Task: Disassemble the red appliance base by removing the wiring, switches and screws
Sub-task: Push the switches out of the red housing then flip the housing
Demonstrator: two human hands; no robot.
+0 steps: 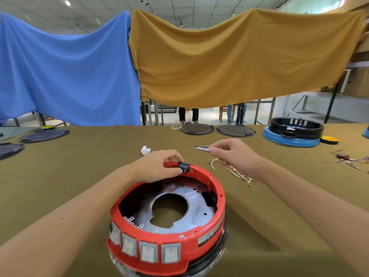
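The red appliance base point(169, 240) sits upside down on the olive table, its grey metal plate with a large hole showing inside and several grey switches along its near wall. My left hand point(159, 166) grips the far rim and pinches a small black socket part point(184, 166) set in it. My right hand point(233, 154) is raised over the table to the right of the base and pinches a thin sleeved wire point(201, 148) that points left. More loose yellowish wiring point(239, 174) lies under that hand.
A white plastic piece point(145, 150) lies behind the base. Dark round plates point(196, 128) line the far edge, with more at far left point(44, 134). A black and blue base point(293, 132) and a yellow cap point(329, 139) stand at back right. Loose switch and wires point(345, 157) lie right.
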